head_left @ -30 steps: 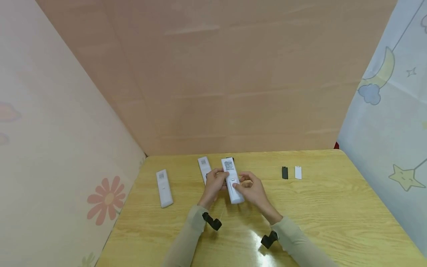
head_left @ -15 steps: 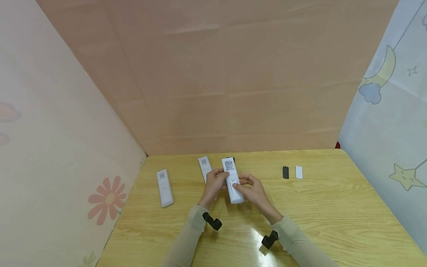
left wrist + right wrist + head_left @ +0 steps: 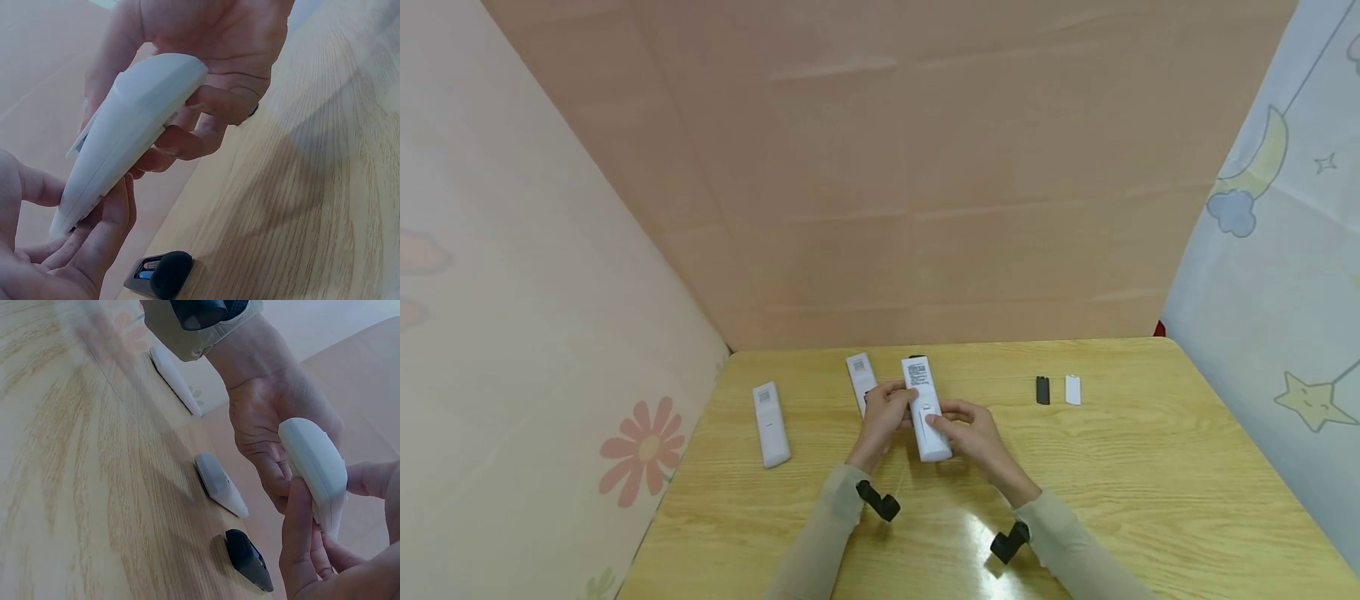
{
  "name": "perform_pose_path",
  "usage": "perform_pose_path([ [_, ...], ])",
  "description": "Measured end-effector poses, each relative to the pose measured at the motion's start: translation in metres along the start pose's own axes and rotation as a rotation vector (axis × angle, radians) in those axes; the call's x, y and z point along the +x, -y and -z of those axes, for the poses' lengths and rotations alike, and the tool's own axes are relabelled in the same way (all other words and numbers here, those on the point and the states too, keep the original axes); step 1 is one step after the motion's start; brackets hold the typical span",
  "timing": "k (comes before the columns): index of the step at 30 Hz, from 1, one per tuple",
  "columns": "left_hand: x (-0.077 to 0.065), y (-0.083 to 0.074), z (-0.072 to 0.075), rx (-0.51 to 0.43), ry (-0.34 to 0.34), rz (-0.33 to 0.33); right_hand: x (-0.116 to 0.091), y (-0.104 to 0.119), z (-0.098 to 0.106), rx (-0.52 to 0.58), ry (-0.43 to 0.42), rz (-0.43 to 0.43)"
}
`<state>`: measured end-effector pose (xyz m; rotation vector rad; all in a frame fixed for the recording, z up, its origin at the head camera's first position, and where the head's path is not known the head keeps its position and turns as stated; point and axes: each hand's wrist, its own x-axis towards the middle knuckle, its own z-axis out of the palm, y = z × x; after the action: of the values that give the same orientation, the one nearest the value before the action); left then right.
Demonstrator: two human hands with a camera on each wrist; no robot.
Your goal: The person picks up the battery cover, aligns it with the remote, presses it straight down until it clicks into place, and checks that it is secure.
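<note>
Right hand has shifted slightly down the white remote control, both hands' fingers pinching it; left hand should brace while right thumb presses battery cover evenly

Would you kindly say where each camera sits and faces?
Head: head-worn, facing forward and down at the pale wooden table; left hand, right hand, beige cloth sleeves show.
Left wrist: wrist-worn, facing the long white plastic remote control; both hands show.
Right wrist: wrist-worn, same target; both hands, left sleeve show.
Wrist views share the remote.
</note>
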<state>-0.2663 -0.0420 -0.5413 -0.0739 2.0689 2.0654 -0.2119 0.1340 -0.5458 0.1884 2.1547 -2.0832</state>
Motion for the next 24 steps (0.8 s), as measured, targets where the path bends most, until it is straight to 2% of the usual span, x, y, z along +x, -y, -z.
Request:
perform_pose_path([
  [9, 0.0004, 0.0005, -0.0012, 0.007, 0.019, -0.029, -0.0043, 0.0049, 0.0026, 0.001, -0.004, -0.005],
  [24, -0.0023, -0.0048, 0.0005, -0.015, 0.019, -0.022, -0.0060, 0.0095, 0.0002, 0.027, -0.001, -0.002],
])
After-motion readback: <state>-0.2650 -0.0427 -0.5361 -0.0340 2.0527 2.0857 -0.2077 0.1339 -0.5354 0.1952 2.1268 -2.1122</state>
